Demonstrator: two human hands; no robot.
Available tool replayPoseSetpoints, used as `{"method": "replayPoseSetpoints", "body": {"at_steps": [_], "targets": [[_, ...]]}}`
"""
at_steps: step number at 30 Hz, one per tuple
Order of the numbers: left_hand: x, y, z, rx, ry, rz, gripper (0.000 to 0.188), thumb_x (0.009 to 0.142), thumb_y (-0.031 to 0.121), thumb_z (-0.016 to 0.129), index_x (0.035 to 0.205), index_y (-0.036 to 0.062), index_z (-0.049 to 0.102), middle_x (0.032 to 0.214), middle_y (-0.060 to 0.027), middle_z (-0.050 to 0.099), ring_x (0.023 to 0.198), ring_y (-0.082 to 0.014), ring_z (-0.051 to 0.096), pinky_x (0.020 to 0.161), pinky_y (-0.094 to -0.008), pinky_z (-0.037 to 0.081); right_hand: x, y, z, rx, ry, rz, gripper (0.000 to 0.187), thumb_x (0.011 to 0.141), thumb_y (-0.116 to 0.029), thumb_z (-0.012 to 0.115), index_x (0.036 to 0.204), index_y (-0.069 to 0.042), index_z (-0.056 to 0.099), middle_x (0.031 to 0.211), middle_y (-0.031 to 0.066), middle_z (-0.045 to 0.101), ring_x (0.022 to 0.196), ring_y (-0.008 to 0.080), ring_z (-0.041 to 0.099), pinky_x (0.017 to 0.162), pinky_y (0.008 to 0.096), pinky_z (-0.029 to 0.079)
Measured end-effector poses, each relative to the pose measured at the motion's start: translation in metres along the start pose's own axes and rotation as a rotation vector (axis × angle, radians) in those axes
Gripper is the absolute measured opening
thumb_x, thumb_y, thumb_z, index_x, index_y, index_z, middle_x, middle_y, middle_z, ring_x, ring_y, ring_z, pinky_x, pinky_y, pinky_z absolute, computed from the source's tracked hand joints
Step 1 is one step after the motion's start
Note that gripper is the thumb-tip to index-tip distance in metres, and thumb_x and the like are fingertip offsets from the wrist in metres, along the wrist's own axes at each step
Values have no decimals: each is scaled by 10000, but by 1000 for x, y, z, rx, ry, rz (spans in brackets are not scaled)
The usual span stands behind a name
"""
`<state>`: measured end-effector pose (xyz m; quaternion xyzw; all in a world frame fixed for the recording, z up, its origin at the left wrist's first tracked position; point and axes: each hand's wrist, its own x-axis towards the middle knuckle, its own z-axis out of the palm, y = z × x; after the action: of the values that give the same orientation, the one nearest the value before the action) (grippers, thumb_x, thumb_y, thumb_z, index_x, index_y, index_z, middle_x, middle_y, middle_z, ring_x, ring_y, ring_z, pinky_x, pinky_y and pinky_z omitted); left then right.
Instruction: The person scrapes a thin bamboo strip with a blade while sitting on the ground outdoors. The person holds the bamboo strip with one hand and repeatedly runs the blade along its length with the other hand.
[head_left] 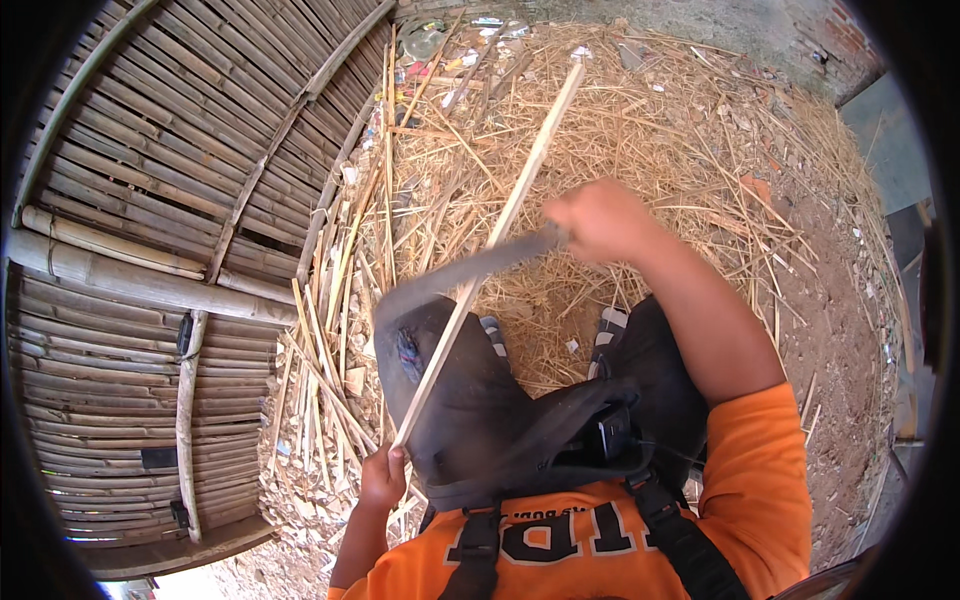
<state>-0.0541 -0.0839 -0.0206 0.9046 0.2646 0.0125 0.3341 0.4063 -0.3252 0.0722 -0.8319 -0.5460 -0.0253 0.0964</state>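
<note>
My left hand (383,478) is closed round the lower end of a long pale bamboo strip (524,184). The strip slants up and away to the right, passing over my left thigh. In my closed right hand (603,220) is a long, dark knife with a hooked tip (430,282), slightly smeared by motion. Its blade points left and crosses the strip above my left knee. Whether the edge touches the strip I cannot tell. The knife's handle is mostly hidden by my fingers.
Shavings and thin bamboo scraps (640,150) litter the dirt floor between and beyond my feet. Split bamboo strips (325,375) lie in a heap at the left, along a slatted bamboo wall (110,370). A brick and plaster wall (740,35) stands at the back.
</note>
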Motion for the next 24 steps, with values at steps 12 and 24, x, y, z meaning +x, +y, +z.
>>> {"method": "replayPoseSetpoints", "body": {"at_steps": [12, 24], "targets": [[-2, -13, 10, -125, -11, -42, 564, 1071, 482, 381, 813, 18, 571, 616, -42, 511, 571, -158, 491, 554, -343, 401, -10, -3, -16, 63, 118, 155, 127, 838, -118, 677, 958, -79, 671, 759, 133, 676, 652, 249, 652, 608, 389, 550], [-8, 2, 26, 217, 251, -7, 319, 1005, 276, 481, 840, 28, 594, 650, -239, 599, 625, -477, 614, 569, -539, 473, -9, 29, -8, 370, 147, 337, 110, 864, -144, 681, 952, -78, 669, 745, 128, 678, 666, 244, 668, 626, 401, 546]]}}
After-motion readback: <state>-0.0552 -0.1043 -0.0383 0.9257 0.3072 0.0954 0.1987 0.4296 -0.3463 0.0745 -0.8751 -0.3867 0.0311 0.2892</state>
